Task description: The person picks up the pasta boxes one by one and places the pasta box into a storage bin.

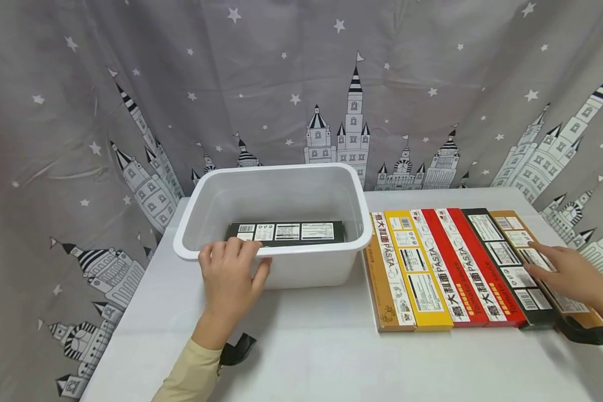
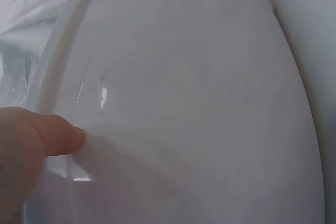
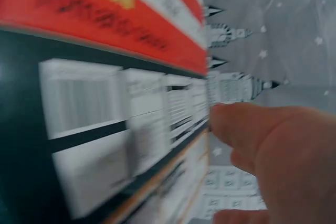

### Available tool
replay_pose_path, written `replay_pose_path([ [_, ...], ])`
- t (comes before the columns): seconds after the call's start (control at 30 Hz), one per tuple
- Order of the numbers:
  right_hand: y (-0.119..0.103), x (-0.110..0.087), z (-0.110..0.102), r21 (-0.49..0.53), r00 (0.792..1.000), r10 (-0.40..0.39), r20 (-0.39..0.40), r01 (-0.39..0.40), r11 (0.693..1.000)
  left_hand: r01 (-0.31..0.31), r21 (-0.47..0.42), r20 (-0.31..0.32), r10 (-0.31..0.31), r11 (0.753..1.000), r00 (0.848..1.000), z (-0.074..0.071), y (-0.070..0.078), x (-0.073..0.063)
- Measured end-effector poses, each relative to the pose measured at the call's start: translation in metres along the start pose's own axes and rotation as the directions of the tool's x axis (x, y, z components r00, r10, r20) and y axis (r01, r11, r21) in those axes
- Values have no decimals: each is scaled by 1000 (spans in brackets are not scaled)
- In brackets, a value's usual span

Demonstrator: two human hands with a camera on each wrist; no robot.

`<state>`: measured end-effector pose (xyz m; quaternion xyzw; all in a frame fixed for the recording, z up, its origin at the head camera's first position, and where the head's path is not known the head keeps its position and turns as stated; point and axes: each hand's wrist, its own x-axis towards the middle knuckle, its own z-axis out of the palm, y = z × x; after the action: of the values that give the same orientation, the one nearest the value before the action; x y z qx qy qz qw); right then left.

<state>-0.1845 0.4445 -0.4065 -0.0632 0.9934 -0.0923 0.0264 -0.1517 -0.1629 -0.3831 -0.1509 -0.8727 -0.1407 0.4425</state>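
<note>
My left hand (image 1: 231,279) grips the front rim of a white plastic bin (image 1: 301,271), fingers over the rim and thumb (image 2: 60,136) against the outer wall. Inside the bin lies a black pasta box (image 1: 286,233), label side up. My right hand (image 1: 570,273) is over the far-right brown pasta box (image 1: 507,223), its fingers extended and nothing held. Beside that box lies a black pasta box (image 1: 502,262). In the right wrist view the fingers show near the black box (image 3: 26,129); whether they touch either box, I cannot tell.
Left of the black box in the row lie two red pasta boxes (image 1: 474,268), a yellow one (image 1: 417,273) and another brown one (image 1: 384,273), side by side against the bin's right. All rest on a white table (image 1: 321,346). A grey castle-print curtain (image 1: 281,84) hangs behind.
</note>
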Motion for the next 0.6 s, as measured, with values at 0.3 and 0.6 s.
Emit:
replay_pose_path([
  [0.3, 9, -24, 37, 82, 981, 190, 31, -192, 978, -9, 16, 3, 8, 1000, 1000, 1, -1, 0],
  [0.6, 7, -33, 58, 68, 961, 254, -106, -248, 966, -11, 16, -11, 11, 1000, 1000, 1, -1, -1],
])
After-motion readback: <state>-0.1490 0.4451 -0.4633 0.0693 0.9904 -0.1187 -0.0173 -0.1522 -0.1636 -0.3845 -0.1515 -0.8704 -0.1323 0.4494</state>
